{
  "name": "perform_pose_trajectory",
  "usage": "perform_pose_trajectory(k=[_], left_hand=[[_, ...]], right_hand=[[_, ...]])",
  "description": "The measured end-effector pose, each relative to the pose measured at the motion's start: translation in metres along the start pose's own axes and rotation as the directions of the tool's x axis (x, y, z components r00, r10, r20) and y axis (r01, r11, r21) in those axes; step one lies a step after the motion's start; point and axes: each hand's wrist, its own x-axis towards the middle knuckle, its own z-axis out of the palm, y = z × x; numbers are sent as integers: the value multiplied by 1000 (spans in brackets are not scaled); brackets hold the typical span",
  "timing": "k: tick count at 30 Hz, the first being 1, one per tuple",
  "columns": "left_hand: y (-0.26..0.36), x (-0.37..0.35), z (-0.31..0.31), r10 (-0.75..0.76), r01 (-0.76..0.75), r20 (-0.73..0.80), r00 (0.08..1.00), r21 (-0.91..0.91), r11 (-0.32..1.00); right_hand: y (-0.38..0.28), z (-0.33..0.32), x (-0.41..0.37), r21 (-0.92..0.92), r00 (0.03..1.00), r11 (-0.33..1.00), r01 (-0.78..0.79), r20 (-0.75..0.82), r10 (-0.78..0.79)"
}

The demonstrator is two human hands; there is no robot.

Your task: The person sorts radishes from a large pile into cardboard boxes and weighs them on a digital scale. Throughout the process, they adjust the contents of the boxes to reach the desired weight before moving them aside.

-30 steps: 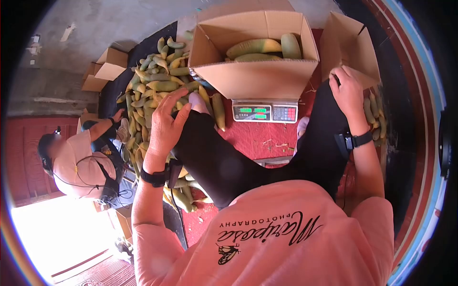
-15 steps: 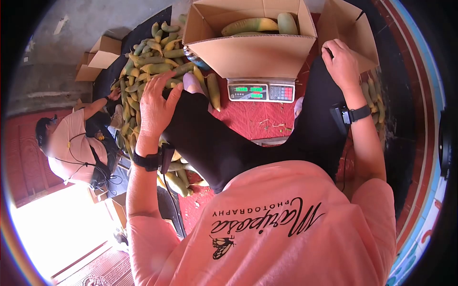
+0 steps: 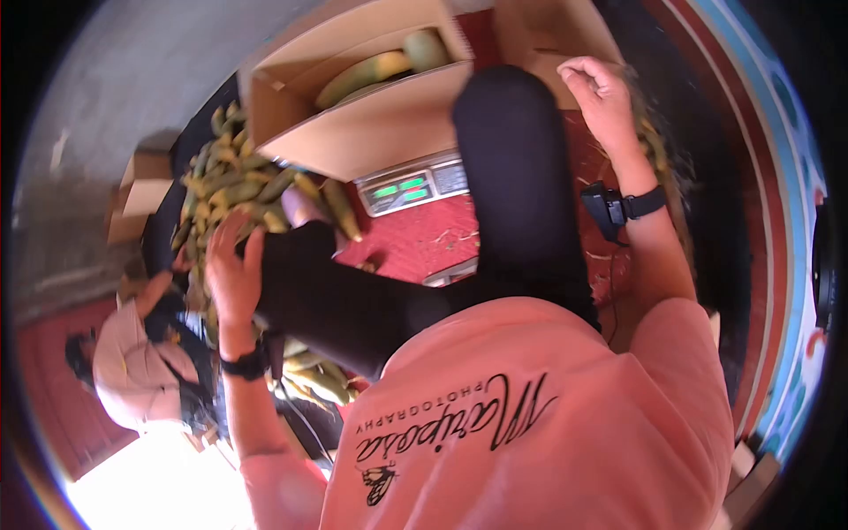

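Note:
My left hand [image 3: 234, 269] is held open beside my left knee, thumb apart from the fingers, with nothing in it. Behind it lies a heap of long green-and-yellow vegetables [image 3: 238, 190]. My right hand [image 3: 605, 106] is raised right of my lifted right knee, near a second cardboard box [image 3: 556, 35]; its fingers are loosely bent, thumb apart, and it holds nothing. In front of me an open cardboard box [image 3: 371, 132] holds a few of these vegetables [image 3: 367, 75]. The box sits on a digital scale [image 3: 397, 190] with lit green displays.
Another person [image 3: 141, 362] sits at the left, one arm reaching toward the heap. Small cardboard boxes [image 3: 141, 190] stand by the left wall. More vegetables [image 3: 318, 380] lie near my left forearm. A red mat [image 3: 415, 234] covers the floor between my legs.
My view has turned and the boxes now appear farther left and tilted. My right knee has lifted, partly covering the scale. My right hand has come away from that knee; both hands remain without anything.

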Motion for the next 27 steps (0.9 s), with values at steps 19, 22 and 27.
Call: perform_pose_trajectory(k=[19,22,27], left_hand=[[7,24,15,-60,59,143,988,15,998],[2,21,15,-57,54,117,992,24,998],[8,19,13,-30,25,99,995,49,998]], right_hand=[[133,-97,-409,-998,-48,-2,-61,1,999],[138,-92,-394,-995,-76,97,34,94,993],[174,-116,-442,-972,-268,158,-174,201,942]])
